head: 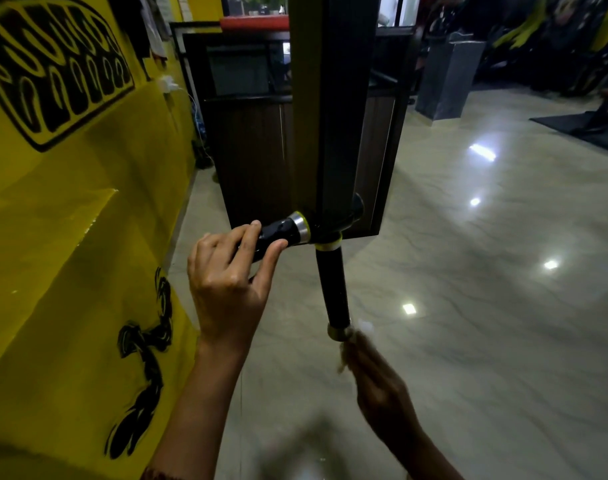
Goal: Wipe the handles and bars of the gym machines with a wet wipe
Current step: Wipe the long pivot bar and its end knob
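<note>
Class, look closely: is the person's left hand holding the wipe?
No, the left hand grips the sideways handle, while the white wipe sits at the fingertips of the blurred right hand.

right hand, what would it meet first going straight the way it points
Likely the metal end cap of the hanging black handle; the right hand and wipe are blurred, so depth is unclear.

place: gym, pretty sure | clues: black-grip machine handles (332,285) on a tall upright (340,116), yellow wall (70,220) with black mural, glossy floor (468,271), mat (579,128), blurry dark machines (555,46) out back
</note>
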A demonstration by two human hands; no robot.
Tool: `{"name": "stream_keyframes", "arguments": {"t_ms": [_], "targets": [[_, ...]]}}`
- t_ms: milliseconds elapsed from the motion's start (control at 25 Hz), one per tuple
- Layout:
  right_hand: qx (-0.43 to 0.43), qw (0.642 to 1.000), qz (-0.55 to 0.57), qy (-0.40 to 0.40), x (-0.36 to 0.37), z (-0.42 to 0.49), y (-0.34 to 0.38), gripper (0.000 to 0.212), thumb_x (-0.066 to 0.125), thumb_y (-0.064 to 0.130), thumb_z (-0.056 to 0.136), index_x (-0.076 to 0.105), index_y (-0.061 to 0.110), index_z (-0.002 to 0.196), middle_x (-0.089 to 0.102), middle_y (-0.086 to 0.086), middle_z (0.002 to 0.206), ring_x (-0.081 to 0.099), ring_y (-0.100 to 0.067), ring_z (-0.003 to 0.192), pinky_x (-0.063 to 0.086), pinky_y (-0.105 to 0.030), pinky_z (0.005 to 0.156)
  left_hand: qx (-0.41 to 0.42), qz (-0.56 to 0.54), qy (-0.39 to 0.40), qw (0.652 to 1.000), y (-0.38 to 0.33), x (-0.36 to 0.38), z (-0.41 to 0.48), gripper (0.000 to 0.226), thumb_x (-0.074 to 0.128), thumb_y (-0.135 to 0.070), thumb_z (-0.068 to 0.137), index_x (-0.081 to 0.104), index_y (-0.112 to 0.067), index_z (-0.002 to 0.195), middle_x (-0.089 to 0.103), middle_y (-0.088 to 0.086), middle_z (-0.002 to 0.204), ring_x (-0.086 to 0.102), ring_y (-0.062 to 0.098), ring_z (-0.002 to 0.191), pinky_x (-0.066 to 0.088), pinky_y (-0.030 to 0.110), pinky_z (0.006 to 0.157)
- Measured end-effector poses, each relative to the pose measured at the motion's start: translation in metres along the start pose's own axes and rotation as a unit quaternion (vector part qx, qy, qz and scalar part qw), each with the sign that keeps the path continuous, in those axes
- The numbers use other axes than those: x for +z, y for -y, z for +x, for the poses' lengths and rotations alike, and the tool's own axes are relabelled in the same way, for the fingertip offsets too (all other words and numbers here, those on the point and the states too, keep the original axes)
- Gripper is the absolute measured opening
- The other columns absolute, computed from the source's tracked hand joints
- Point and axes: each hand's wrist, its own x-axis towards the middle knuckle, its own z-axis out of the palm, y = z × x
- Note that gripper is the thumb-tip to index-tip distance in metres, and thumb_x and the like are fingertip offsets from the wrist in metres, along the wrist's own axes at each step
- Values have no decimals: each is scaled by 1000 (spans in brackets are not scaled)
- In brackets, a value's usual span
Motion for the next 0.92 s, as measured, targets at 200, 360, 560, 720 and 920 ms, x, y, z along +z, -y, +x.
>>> {"name": "stream_keyframes", "arguments": {"t_ms": [200, 360, 560, 720, 920], "targets": [[77, 974, 138, -160, -22, 107, 4, 37, 43, 11, 97, 33, 5, 132, 39, -2, 138, 34, -17, 134, 37, -33, 108, -16, -6, 6, 1000, 0, -2, 0, 36, 65, -33, 85, 69, -2, 102, 70, 12, 92, 47, 21, 90, 38, 35, 78], [65, 974, 181, -121, 10, 109, 23, 60, 52, -4, 86, 33, 15, 140, 24, 4, 151, 35, -20, 135, 40, -31, 105, -10, -4, 9, 1000, -1, -4, 0, 35, 65, -32, 84, 68, -2, 101, 70, 13, 91, 46, 21, 90, 37, 33, 77], [108, 979, 153, -78, 14, 13, 8, 70, 53, 2, 85, 30, 35, 143, 38, 6, 145, 53, -18, 118, 54, -33, 84, -14, -4, 7, 1000, -2, -4, 1, 35, 67, -31, 83, 69, -2, 101, 70, 12, 91, 46, 20, 89, 36, 31, 78], [123, 973, 159, -114, -6, 48, 1, 43, 48, 10, 92, 39, 9, 133, 54, -21, 127, 42, -4, 128, 46, -24, 98, -21, -9, 2, 1000, -4, -4, 1, 34, 67, -31, 82, 69, -1, 100, 70, 13, 91, 46, 20, 89, 36, 32, 78], [129, 964, 206, -110, 3, 128, 16, 46, 44, 7, 90, 33, 5, 134, 47, -19, 134, 47, -23, 122, 38, -14, 102, -24, -12, 14, 1000, -3, -6, 1, 35, 67, -30, 82, 69, -2, 102, 70, 13, 92, 46, 20, 89, 37, 33, 78]]}}
